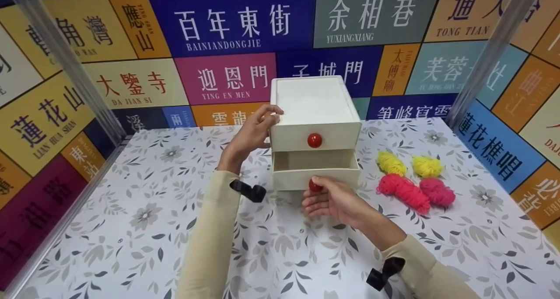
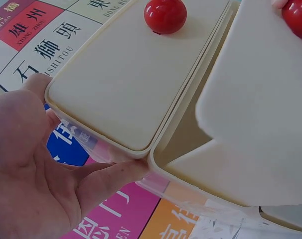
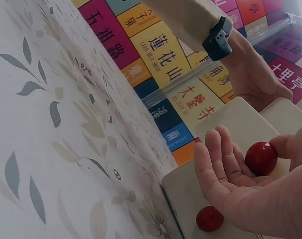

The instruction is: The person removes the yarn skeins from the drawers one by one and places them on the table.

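Observation:
A small white drawer cabinet [image 1: 313,100] stands on the table, with red ball knobs on its drawers. My left hand [image 1: 253,130] steadies it from the left, fingers over the top edge and thumb [image 2: 116,179] against the side wall. The top drawer [image 2: 111,74] is closed, its red knob [image 1: 314,140] free. Below it, a drawer [image 1: 284,180] is pulled out and its visible inside is bare. My right hand [image 1: 334,200] pinches that drawer's knob [image 3: 261,158] between thumb and fingers. A lower knob [image 3: 210,219] shows beneath in the right wrist view.
Right of the cabinet lie two yellow yarn bundles [image 1: 391,163], a red yarn bundle [image 1: 403,193] and a pink one [image 1: 437,192]. The tabletop [image 1: 144,246] has a leaf-patterned cover. Panels with printed signs [image 1: 232,21] enclose the back and sides.

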A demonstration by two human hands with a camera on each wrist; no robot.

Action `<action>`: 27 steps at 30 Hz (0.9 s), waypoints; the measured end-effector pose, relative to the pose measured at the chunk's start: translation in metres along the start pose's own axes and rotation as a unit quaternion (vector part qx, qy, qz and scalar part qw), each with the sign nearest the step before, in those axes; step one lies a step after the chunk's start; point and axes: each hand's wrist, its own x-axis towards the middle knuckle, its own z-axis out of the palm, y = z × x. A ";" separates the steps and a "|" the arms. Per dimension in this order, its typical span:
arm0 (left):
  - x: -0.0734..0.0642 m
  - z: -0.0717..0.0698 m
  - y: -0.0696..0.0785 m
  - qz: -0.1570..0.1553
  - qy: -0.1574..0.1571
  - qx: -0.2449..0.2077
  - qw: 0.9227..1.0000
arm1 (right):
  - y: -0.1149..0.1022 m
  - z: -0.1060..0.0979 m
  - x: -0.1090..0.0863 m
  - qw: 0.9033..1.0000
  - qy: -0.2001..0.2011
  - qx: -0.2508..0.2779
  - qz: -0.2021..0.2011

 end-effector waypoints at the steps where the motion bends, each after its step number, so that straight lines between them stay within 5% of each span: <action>1: 0.000 0.000 0.000 0.000 -0.001 -0.001 1.000 | 0.000 0.000 0.002 1.000 0.005 -0.005 -0.004; 10: 0.000 -0.001 0.000 0.001 0.002 -0.007 1.000 | -0.004 -0.003 0.023 0.998 0.051 -0.023 -0.025; 27: 0.000 0.000 -0.001 -0.003 0.002 0.010 1.000 | -0.007 -0.011 0.041 0.996 0.075 -0.018 -0.043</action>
